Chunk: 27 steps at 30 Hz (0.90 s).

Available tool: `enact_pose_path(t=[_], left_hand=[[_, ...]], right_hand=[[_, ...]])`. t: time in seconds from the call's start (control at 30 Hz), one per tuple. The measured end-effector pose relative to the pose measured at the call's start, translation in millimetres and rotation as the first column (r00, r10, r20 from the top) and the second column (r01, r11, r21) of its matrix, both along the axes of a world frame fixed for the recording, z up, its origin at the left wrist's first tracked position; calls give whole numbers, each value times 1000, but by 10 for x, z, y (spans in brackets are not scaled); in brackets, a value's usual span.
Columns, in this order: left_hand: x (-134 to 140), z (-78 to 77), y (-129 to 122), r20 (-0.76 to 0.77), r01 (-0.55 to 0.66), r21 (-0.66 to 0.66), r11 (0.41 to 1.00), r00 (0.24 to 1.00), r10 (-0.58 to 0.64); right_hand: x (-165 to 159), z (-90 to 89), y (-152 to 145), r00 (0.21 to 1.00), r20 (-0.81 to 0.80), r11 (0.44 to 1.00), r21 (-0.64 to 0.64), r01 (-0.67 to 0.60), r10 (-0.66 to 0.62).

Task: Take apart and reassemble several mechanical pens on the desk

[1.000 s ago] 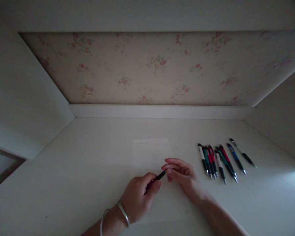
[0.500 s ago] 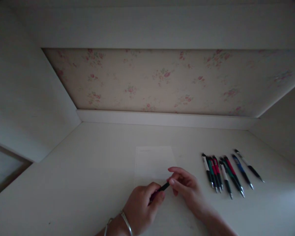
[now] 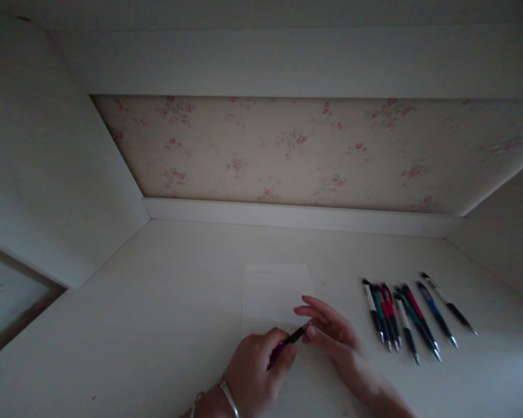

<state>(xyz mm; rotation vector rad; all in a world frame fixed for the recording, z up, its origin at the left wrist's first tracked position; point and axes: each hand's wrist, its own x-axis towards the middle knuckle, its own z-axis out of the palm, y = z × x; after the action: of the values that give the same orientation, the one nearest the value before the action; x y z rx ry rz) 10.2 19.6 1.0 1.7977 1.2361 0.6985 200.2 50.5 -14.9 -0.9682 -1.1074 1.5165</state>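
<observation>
My left hand (image 3: 261, 368) is wrapped round a pen (image 3: 295, 335) with a purple barrel and a black grip. The pen slants up to the right, and a bit of its silver tip shows at the upper end. There, the thumb and a finger of my right hand (image 3: 333, 342) pinch the tip, while its upper fingers stretch out to the left. Under both hands lies a sheet of white paper (image 3: 274, 290) with a faint line of writing near its top edge; the hands cover its lower part.
Several click pens (image 3: 387, 316) in white, green, red and black lie side by side right of my hands. A blue pen (image 3: 436, 313) and a clear-and-black pen (image 3: 448, 303) lie further right. White panels and a floral-papered back wall (image 3: 287, 151) enclose the white desk (image 3: 178, 290).
The right hand's upper fingers have lifted and spread, and the pen's silver tip now shows at its fingertips. The left hand keeps its hold. The view has shifted slightly.
</observation>
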Motion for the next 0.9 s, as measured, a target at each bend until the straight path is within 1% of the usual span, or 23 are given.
enact_pose_path(t=[0.07,0.17,0.23,0.33,0.47,0.6,0.67,0.8,0.9], left_hand=[[4,3,4,-9,-4,-5,1000,1000,4],[11,8,5,-13,-7,-7,1000,1000,7],[12,11,2,-8,-8,-7,1000,1000,8],[4,13,-2,-16,0,-11,1000,1000,0],[-11,12,-3,-34,25,10,1000,999,-24],[-10,15,-1,-50,8,-4,1000,999,-9],[-10,21,-2,-47,6,-19,1000,999,-7],[-22,26,-6,-39,18,-20,1000,999,-19],[-33,13,-2,-61,24,-25,999,998,-26]], right_hand=[[8,-13,2,1000,24,999,-31,-10,10],[17,-5,1,1000,25,1000,-21,2,-2],[20,23,-2,1000,6,1000,-14,-22,22],[16,59,0,998,5,998,-42,-57,57],[-13,27,24,999,37,997,-75,-5,8],[-46,-12,40,997,56,996,-66,51,-48],[-50,9,32,999,20,998,-56,29,-28],[-37,77,9,998,-32,997,-46,-57,56],[-38,81,5,999,-3,995,-86,-46,46]])
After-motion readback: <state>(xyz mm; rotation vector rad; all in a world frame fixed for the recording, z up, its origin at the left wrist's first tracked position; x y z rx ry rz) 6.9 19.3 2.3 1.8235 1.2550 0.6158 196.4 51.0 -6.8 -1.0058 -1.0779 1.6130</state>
